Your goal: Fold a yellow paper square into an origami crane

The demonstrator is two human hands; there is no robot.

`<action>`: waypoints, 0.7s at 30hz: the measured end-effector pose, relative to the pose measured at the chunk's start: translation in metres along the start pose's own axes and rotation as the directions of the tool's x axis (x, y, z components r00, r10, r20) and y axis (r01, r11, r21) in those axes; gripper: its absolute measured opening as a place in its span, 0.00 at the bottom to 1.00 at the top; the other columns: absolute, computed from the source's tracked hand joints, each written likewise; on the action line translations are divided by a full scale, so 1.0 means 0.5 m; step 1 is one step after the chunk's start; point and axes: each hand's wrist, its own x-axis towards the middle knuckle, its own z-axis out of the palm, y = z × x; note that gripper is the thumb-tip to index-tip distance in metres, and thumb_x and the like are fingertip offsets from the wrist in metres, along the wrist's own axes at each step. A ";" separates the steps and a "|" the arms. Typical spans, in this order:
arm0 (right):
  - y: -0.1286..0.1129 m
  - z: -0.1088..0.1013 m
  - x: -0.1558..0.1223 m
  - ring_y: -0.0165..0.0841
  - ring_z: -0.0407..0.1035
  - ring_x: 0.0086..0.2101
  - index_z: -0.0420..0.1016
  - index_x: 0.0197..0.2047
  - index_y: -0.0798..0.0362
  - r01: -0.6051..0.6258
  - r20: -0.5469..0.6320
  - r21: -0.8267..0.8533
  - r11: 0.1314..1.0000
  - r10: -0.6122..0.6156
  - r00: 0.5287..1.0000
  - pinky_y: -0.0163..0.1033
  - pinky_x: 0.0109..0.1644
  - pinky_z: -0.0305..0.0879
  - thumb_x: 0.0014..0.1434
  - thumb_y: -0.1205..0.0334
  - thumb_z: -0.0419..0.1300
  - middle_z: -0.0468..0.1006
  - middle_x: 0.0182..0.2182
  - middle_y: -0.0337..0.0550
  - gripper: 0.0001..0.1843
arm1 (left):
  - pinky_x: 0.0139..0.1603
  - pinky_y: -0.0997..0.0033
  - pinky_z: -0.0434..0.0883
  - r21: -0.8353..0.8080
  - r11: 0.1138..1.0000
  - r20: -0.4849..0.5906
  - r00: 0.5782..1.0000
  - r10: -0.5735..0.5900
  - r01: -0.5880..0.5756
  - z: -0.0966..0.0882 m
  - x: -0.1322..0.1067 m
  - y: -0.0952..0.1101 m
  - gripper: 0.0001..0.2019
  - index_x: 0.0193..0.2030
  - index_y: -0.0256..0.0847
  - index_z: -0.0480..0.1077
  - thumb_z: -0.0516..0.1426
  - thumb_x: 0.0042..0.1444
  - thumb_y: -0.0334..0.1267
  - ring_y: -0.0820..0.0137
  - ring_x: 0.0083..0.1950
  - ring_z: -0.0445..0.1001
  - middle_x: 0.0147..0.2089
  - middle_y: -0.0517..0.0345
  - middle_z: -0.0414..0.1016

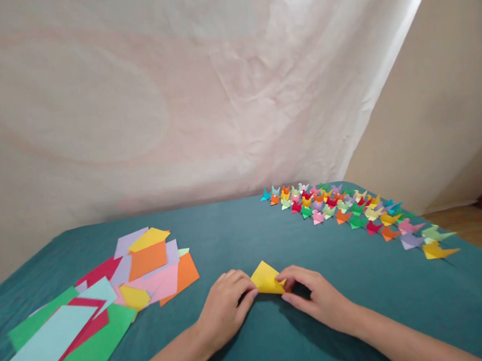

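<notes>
At left, loose sheets (pixel 98 295) are lying overlapped on the table (pixel 224 236). Your left hand (pixel 227 302) is pinching the left corner of the paper (pixel 265 276), thumb closing against fingers. That paper, yellow and folded to a point, is sitting near you, between your hands, its tip pointing far. It is probably feeling very light, thin and a little springy along its folds; stray pressure would likely be creasing it, so the corners and folded edges are looking like the best holds. Your right hand (pixel 315 293) is gripping the right corner between thumb and fingers. At far right, folded birds (pixel 357 222) are standing in rows. You are seeing no brand, label or readable writing.
</notes>
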 end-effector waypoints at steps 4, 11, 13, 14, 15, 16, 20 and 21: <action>0.001 0.002 0.005 0.31 0.70 0.37 0.70 0.46 0.52 -0.052 -0.039 0.033 0.998 0.053 0.998 0.37 0.44 0.67 0.56 0.66 0.61 0.74 0.39 0.43 0.14 | 0.43 0.67 0.63 -0.008 1.000 -0.006 1.000 0.008 -0.008 -0.001 -0.002 0.000 0.11 0.38 0.41 0.70 0.47 0.64 0.38 0.67 0.41 0.66 0.37 0.56 0.71; 0.000 0.006 0.006 0.32 0.69 0.37 0.73 0.33 0.54 0.026 -0.018 -0.008 1.000 -0.026 1.000 0.37 0.44 0.65 0.62 0.61 0.54 0.74 0.37 0.45 0.09 | 0.46 0.67 0.65 -0.031 0.999 -0.002 1.000 0.015 -0.015 -0.007 -0.002 0.004 0.11 0.38 0.40 0.70 0.47 0.64 0.36 0.69 0.41 0.67 0.37 0.56 0.71; 0.001 0.008 0.005 0.32 0.69 0.36 0.71 0.32 0.54 0.032 -0.024 -0.012 0.999 -0.032 0.999 0.37 0.43 0.65 0.63 0.60 0.52 0.74 0.36 0.45 0.11 | 0.48 0.65 0.66 -0.035 0.999 -0.025 1.000 -0.004 0.003 -0.015 -0.007 0.019 0.10 0.40 0.40 0.70 0.48 0.63 0.36 0.68 0.44 0.68 0.41 0.55 0.71; 0.001 0.009 0.004 0.32 0.68 0.36 0.70 0.32 0.54 0.037 -0.034 -0.014 0.999 -0.037 0.999 0.37 0.42 0.65 0.64 0.60 0.51 0.73 0.35 0.45 0.11 | 0.50 0.63 0.66 -0.038 0.999 -0.051 0.998 -0.020 0.018 -0.021 -0.014 0.033 0.09 0.43 0.40 0.69 0.49 0.62 0.36 0.66 0.46 0.67 0.44 0.53 0.70; 0.002 0.009 0.004 0.31 0.68 0.36 0.69 0.31 0.54 0.040 -0.041 -0.018 0.999 -0.040 0.998 0.37 0.41 0.65 0.64 0.60 0.51 0.73 0.35 0.45 0.12 | 0.53 0.61 0.65 -0.050 0.998 -0.080 0.996 -0.041 0.037 -0.027 -0.024 0.051 0.10 0.47 0.40 0.67 0.51 0.61 0.36 0.65 0.50 0.66 0.48 0.52 0.69; 0.003 0.010 0.003 0.31 0.67 0.35 0.68 0.31 0.54 0.047 -0.044 -0.027 0.999 -0.048 0.998 0.37 0.40 0.64 0.64 0.60 0.51 0.72 0.35 0.44 0.12 | 0.55 0.58 0.63 -0.073 0.996 -0.084 0.995 -0.047 0.041 -0.034 -0.038 0.073 0.13 0.52 0.41 0.64 0.52 0.61 0.36 0.64 0.53 0.65 0.52 0.50 0.67; 0.006 0.013 0.000 0.31 0.66 0.33 0.66 0.30 0.54 0.067 -0.067 -0.063 0.996 -0.071 0.995 0.36 0.38 0.63 0.64 0.59 0.50 0.71 0.32 0.43 0.12 | 0.57 0.60 0.64 -0.331 0.937 0.338 0.941 0.013 0.107 -0.058 -0.125 0.185 0.15 0.55 0.48 0.62 0.52 0.62 0.39 0.63 0.56 0.64 0.55 0.54 0.65; 0.007 0.013 -0.002 0.30 0.66 0.33 0.66 0.30 0.54 0.065 -0.071 -0.072 0.995 -0.070 0.995 0.36 0.38 0.63 0.64 0.59 0.50 0.71 0.32 0.43 0.12 | 0.53 0.62 0.68 -0.355 0.928 0.405 0.913 0.044 0.113 -0.061 -0.150 0.211 0.12 0.52 0.50 0.65 0.51 0.62 0.39 0.64 0.52 0.67 0.52 0.57 0.68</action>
